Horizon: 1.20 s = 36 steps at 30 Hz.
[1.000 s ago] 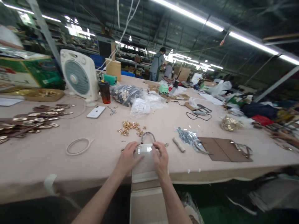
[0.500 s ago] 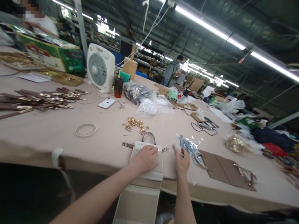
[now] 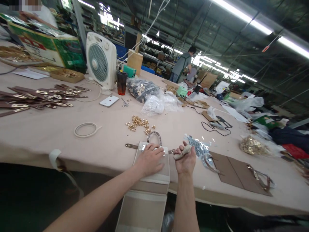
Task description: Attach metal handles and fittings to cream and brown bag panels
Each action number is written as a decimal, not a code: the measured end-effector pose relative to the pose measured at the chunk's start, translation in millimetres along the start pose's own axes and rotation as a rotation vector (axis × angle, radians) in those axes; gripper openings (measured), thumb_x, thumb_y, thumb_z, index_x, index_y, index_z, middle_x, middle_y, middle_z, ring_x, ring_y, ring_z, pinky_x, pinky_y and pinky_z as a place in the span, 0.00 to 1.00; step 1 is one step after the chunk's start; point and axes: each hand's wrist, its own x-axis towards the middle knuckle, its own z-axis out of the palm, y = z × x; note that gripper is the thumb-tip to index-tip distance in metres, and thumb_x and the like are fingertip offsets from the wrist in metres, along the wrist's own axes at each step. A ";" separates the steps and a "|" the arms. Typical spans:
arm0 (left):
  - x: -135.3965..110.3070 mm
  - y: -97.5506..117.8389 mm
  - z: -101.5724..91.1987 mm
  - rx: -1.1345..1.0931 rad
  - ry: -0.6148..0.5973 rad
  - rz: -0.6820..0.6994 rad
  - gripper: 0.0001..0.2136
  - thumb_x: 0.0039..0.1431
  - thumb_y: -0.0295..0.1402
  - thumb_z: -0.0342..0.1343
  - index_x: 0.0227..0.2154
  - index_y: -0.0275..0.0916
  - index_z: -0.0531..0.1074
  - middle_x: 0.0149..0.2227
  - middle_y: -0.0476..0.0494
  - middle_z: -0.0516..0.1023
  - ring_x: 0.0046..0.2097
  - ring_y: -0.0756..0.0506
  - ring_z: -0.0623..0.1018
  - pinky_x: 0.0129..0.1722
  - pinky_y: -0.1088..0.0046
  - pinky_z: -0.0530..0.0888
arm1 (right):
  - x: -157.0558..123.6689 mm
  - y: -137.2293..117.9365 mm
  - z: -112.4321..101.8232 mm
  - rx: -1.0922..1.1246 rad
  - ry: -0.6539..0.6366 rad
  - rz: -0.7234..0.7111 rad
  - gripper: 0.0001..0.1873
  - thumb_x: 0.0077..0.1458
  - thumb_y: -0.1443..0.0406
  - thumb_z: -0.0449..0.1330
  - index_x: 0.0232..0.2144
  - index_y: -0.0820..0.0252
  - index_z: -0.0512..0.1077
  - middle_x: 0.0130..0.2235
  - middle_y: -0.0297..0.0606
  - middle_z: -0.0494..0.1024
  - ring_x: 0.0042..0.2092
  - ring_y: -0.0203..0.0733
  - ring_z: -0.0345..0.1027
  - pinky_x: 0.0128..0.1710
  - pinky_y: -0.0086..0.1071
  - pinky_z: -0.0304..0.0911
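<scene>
The left hand (image 3: 150, 161) lies flat on the pale panel (image 3: 162, 173), its grip loose, fingers a little apart; the panel rests at the near edge of the bench (image 3: 106, 138), its lower part overhanging; over here, the right hand (image 3: 185, 161) has its grip closed round a short pale roll (image 3: 186, 149), perhaps something wrapped; gold fittings (image 3: 138, 121) lie just beyond.

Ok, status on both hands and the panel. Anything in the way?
Left hand resting on panel. Right hand gripping roll. Panel's lower end hanging off table. Possibly in the way: strap end between hands.
</scene>
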 end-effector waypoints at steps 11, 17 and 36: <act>6.6 -3.2 2.6 -0.050 -0.009 -0.011 0.22 0.61 0.44 0.61 0.56 0.43 0.72 0.61 0.45 0.75 0.63 0.37 0.67 0.67 0.52 0.58 | -8.9 26.9 27.6 -0.033 0.074 -0.334 0.20 0.61 0.54 0.58 0.23 0.57 0.59 0.22 0.23 0.57 0.21 0.29 0.51 0.24 0.27 0.54; 7.8 -2.8 -0.1 -0.056 -0.009 -0.008 0.21 0.60 0.43 0.62 0.55 0.44 0.72 0.60 0.45 0.75 0.62 0.38 0.68 0.66 0.53 0.60 | -10.4 40.3 32.3 -0.109 0.079 -0.469 0.20 0.64 0.56 0.55 0.22 0.57 0.58 0.21 0.24 0.56 0.20 0.30 0.49 0.21 0.27 0.49; 7.7 -5.4 0.9 -0.060 -0.017 -0.042 0.21 0.62 0.43 0.59 0.55 0.42 0.70 0.56 0.41 0.76 0.60 0.37 0.70 0.68 0.56 0.60 | 0.5 58.5 46.4 -0.354 0.106 -0.559 0.22 0.66 0.56 0.54 0.21 0.56 0.61 0.19 0.26 0.59 0.18 0.31 0.52 0.18 0.27 0.47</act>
